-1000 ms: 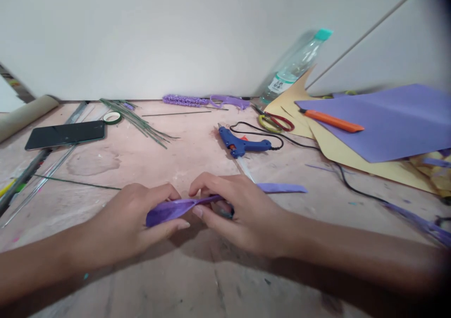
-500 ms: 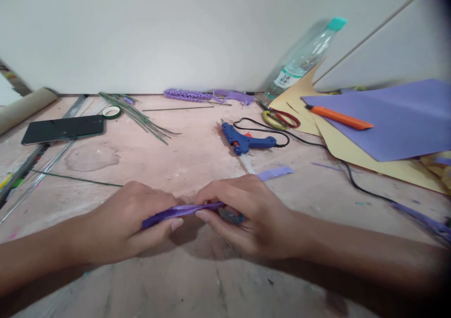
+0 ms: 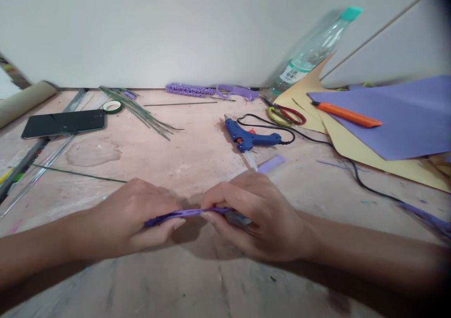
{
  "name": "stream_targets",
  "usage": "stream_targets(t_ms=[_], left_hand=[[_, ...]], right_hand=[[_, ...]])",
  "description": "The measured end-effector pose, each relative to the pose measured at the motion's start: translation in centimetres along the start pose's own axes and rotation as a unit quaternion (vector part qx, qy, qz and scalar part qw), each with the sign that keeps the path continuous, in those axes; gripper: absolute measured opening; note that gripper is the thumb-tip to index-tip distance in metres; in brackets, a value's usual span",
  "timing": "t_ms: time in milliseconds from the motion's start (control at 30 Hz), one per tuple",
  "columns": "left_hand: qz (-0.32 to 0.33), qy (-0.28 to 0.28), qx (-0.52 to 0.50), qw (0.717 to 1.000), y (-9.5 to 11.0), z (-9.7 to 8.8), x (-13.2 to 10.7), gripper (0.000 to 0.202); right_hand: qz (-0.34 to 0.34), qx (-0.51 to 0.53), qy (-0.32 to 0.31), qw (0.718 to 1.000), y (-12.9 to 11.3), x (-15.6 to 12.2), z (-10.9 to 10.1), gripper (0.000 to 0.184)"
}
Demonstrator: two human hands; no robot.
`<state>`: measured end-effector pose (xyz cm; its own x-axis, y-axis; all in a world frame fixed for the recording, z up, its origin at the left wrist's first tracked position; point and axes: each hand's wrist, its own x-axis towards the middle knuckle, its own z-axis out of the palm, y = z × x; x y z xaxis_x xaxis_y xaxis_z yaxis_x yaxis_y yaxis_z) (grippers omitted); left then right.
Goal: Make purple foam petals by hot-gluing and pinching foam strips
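Note:
Both my hands rest low over the pinkish worktop (image 3: 197,158), pinching the two ends of a narrow purple paper strip (image 3: 188,213). My left hand (image 3: 136,217) is closed on the strip's left end, thumb and fingers pressed together. My right hand (image 3: 259,212) is closed on the right end, and a small dark grey object (image 3: 238,220) shows under its fingers. The strip runs flat and thin between the hands. A loose purple paper piece (image 3: 270,164) lies just beyond my right hand.
A blue glue gun (image 3: 251,137) with a black cord lies ahead. Scissors (image 3: 286,115), a water bottle (image 3: 313,50), purple paper (image 3: 398,116), tan paper (image 3: 369,156) and an orange cutter (image 3: 347,114) sit at right. Left: phone (image 3: 63,123), tape roll (image 3: 112,106), green wires (image 3: 144,116).
The purple strip has been flattened from a wider leaf shape to a thin line between my hands. The view has shifted a little, so the far objects sit slightly higher and to the right.

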<state>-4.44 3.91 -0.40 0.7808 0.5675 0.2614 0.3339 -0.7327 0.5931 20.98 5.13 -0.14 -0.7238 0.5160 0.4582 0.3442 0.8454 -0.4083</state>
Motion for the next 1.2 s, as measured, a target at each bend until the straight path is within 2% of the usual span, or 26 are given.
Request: stream_targets(t_ms=[267,367,433,533,700,767,933,1067,1200], left_hand=[[0.044,0.034,0.062,0.997,0.8,0.0,0.2,0.025],[0.057,0.045,0.079,0.994,1.2,0.0,0.3,0.027],[0.061,0.051,0.093,0.992,1.3,0.0,0.3,0.030],[0.055,0.058,0.093,0.992,1.3,0.1,0.2,0.030],[0.034,0.035,0.067,0.997,1.3,0.0,0.1,0.027],[0.026,0.057,0.070,0.996,1.3,-0.1,0.2,0.020],[0.008,0.162,0.118,0.980,1.8,0.0,0.3,0.012],[-0.017,0.190,0.102,0.976,2.4,0.2,0.2,0.007],[-0.009,0.189,0.109,0.976,2.4,0.3,0.1,0.008]], right_hand=[[-0.023,0.014,-0.010,1.000,0.0,0.1,-0.4,0.006],[-0.042,0.019,0.022,0.999,-0.1,0.2,-0.1,0.012],[-0.067,0.026,0.043,0.996,-0.1,0.1,0.1,0.010],[-0.085,0.013,0.061,0.994,-0.1,0.0,0.3,0.008],[-0.097,-0.001,0.074,0.993,-0.3,-0.1,0.5,0.003],[-0.096,0.001,0.071,0.993,-0.3,-0.1,0.5,0.004],[-0.080,-0.014,0.074,0.994,-0.4,0.0,0.6,0.006],[-0.072,0.006,0.074,0.995,-0.5,0.0,0.6,0.009],[-0.057,-0.005,0.071,0.996,-0.6,0.0,0.6,0.007]])
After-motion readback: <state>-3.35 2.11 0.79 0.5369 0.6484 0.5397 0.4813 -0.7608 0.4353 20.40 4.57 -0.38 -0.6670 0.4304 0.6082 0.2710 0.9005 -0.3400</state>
